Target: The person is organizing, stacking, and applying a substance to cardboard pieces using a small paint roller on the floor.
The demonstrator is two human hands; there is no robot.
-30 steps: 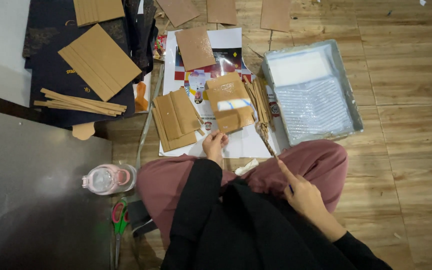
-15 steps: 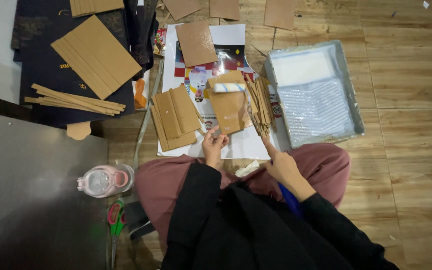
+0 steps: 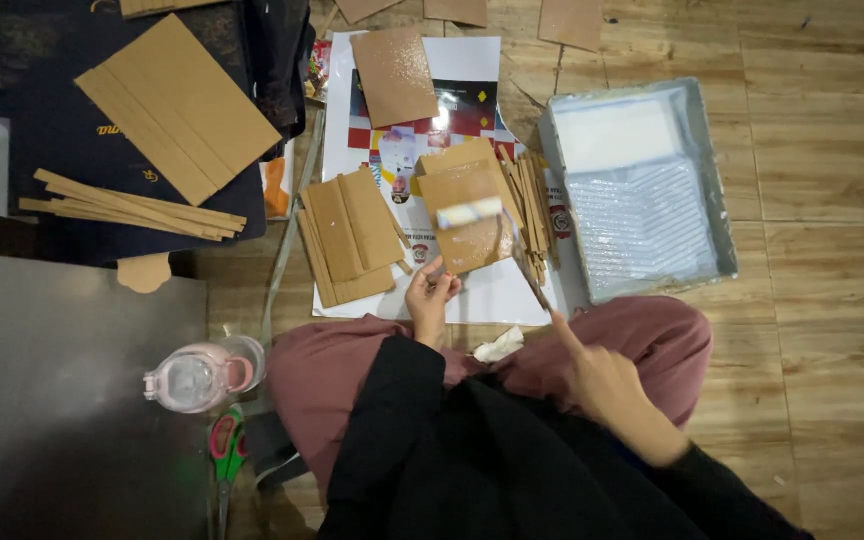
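At far left I see a grey metal sheet on the floor, with a pink bottle and scissors at its right edge. Above them a dark mat carries a big cardboard panel and a bundle of cardboard strips.

Toward the middle, a poster lies flat on the floor, with a stack of cardboard pieces on its left part. My left hand sits just below the poster's lower edge, its grip pinched on the bottom corner of a cardboard piece with a pale tape strip across it. That piece lies over the middle of the poster, with thin sticks just to its right.

My right hand hovers over my knee, blurred; its grip seems closed on a thin stick that slants up toward the piece, though I cannot tell how firmly.

At right, a grey tray rests on the wooden floor.
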